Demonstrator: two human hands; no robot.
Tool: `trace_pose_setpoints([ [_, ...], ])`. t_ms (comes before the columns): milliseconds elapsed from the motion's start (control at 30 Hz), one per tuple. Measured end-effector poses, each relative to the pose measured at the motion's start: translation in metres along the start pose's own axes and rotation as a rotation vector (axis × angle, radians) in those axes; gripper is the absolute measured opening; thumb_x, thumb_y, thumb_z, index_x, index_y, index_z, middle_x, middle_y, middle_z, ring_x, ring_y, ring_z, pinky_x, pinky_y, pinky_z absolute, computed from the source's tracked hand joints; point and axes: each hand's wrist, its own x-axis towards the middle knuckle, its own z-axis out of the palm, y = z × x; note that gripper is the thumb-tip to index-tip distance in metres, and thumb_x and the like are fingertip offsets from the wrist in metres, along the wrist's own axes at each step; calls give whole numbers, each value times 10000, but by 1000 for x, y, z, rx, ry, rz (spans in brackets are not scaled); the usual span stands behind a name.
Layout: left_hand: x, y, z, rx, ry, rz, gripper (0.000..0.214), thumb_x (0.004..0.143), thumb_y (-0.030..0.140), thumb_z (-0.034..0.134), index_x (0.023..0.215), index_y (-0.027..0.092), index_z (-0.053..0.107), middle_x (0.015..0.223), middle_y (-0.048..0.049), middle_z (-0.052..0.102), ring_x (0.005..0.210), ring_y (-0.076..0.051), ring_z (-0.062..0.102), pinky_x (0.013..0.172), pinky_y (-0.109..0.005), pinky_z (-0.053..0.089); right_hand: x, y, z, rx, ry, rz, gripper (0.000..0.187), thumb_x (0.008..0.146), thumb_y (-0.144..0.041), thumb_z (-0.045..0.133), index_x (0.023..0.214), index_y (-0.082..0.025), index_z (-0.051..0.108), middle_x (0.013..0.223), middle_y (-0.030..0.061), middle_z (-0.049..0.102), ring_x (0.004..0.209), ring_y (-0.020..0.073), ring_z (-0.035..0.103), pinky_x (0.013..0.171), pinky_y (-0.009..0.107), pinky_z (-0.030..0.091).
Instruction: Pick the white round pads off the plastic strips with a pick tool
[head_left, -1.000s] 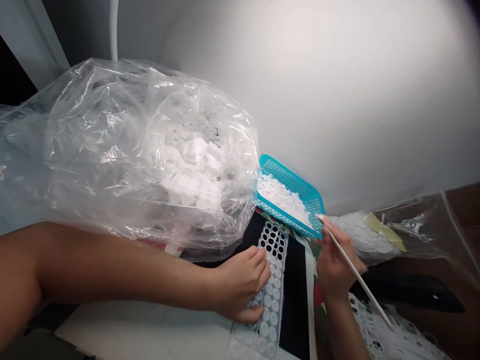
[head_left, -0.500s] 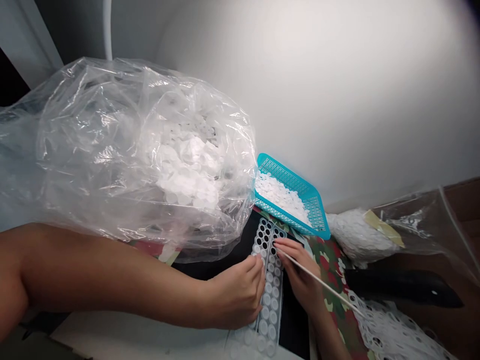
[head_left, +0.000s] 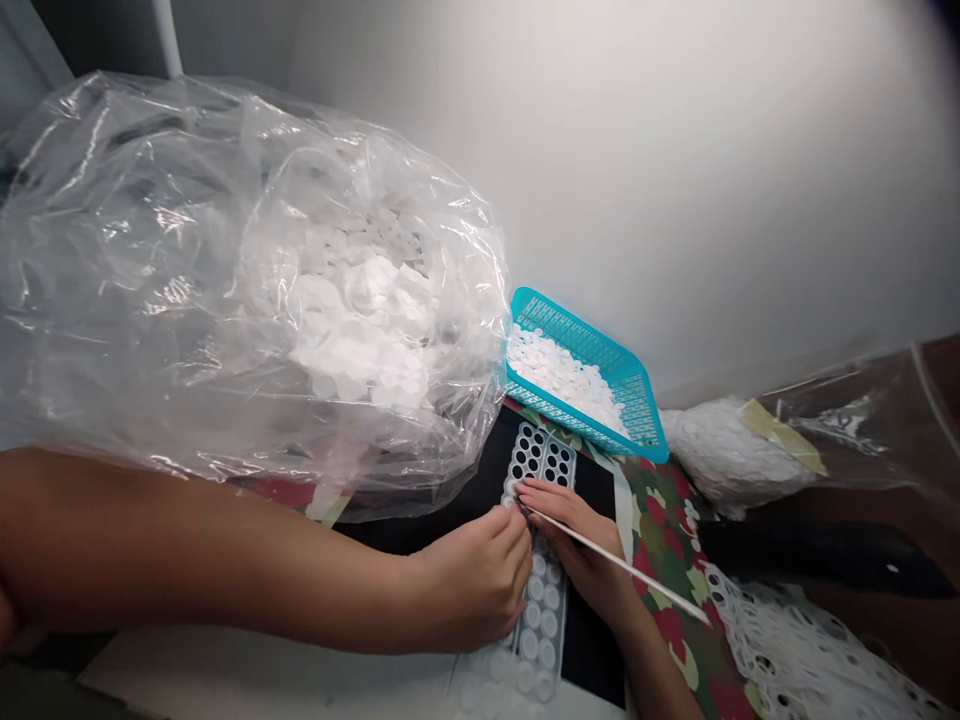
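Note:
A long clear strip with two rows of round holes (head_left: 541,470) lies on a black mat; its near holes hold white discs, its far holes are dark and empty. My left hand (head_left: 472,585) rests curled on the strip's left edge, fingertips pressing it. My right hand (head_left: 577,545) pinches a thin white stick (head_left: 637,578), its fingertips touching the strip just beside my left fingertips. A teal basket (head_left: 637,400) full of small white discs stands behind the strip.
A big clear plastic bag (head_left: 225,280) holding white discs fills the left side, above my left forearm. At right lie another clear bag (head_left: 787,440) with white punched material, a perforated white sheet (head_left: 795,650) and a camouflage cloth (head_left: 675,560). A white wall stands behind.
My right hand has left the teal basket's corner and come left and down onto the strip, carrying the stick. My left hand has stayed on the strip. The view has shifted slightly.

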Motion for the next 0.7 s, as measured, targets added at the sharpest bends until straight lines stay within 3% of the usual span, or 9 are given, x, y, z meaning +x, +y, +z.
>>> trace_pose_setpoints([
  [267, 0, 2, 0, -6, -30, 34, 329, 883, 280, 441, 938, 49, 669, 966, -191, 652, 801, -277, 570, 708, -403, 358, 0, 2, 5, -190, 12, -170, 338, 919, -142, 442, 1225, -209, 568, 1188, 70, 647, 1140, 185, 580, 924, 346, 538],
  [400, 1, 1, 1, -18, -23, 39, 322, 873, 269, 451, 935, 42, 670, 1006, -208, 649, 827, -286, 583, 727, -413, 360, 0, -5, 6, -264, 70, -171, 357, 923, -110, 412, 1244, -174, 554, 1159, 93, 657, 1109, 179, 599, 923, 332, 537],
  [700, 0, 1, 1, -34, -47, 58, 352, 869, 280, 453, 1002, 26, 658, 1037, -212, 646, 889, -311, 585, 757, -430, 360, 0, -10, -8, -384, 469, 7, 354, 859, -63, 511, 1163, -217, 605, 1102, 51, 680, 1014, 194, 650, 907, 312, 528],
])
